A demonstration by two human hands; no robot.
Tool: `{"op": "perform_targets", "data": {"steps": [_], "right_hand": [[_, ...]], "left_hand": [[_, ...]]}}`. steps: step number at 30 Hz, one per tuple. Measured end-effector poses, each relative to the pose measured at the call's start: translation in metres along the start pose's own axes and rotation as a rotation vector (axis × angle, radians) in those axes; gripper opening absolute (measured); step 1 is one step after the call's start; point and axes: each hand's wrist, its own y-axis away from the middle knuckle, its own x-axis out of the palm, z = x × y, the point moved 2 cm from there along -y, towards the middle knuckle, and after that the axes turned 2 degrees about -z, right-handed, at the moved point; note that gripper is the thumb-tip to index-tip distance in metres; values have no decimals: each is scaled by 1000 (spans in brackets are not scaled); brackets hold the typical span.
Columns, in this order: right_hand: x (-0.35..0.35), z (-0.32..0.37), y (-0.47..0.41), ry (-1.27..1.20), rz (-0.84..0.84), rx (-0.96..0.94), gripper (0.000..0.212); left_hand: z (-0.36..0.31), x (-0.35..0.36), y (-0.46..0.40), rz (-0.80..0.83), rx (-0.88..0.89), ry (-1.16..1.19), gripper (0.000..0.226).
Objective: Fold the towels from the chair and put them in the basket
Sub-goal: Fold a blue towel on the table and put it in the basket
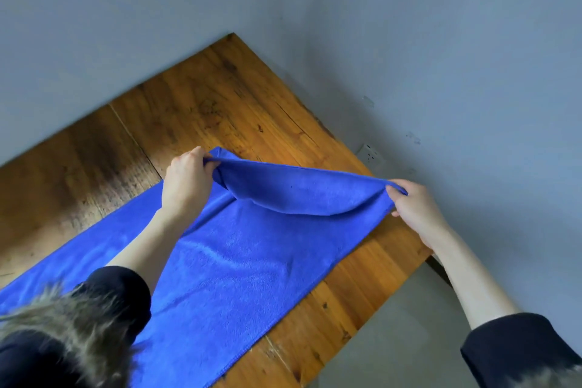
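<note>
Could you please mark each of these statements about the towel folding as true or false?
1. The left hand and the right hand each pinch a corner of the blue towel. True.
2. The towel lies fully flat on the wooden table. False: its far end is lifted off the table between the two hands and sags in the middle.
3. The basket stands on the table beside the towel. False: no basket is in view.
4. A wall socket sits on the grey wall to the right of the table. True.
5. The right hand's grip is on the towel's near end. False: it holds a far corner.
</note>
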Motion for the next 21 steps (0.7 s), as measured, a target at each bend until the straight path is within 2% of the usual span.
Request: {"op": "perform_targets", "data": {"steps": [4,6,9,12,15,21], "right_hand": [[-20,8,-18,-110,-188,68,20],[-32,18,-31,-110,-246,92,10],[-54,39,-49,-89,-361,78,15],[-78,69,-58,-97,-483,-18,15],[-103,99,-59,-73,-596,-115,14],[-113,122,-32,20,-651,-323,15]], "left_hand": [[-16,-11,-26,9,-46,148,31],[-29,-20,-41,-24,-58,219,29],[-53,-38,-61,-106,-70,326,23],[-78,-59,-80,-186,-5,397,22],[-97,-80,-95,-258,87,363,20],[-92,-105,-95,-222,149,366,20]]}}
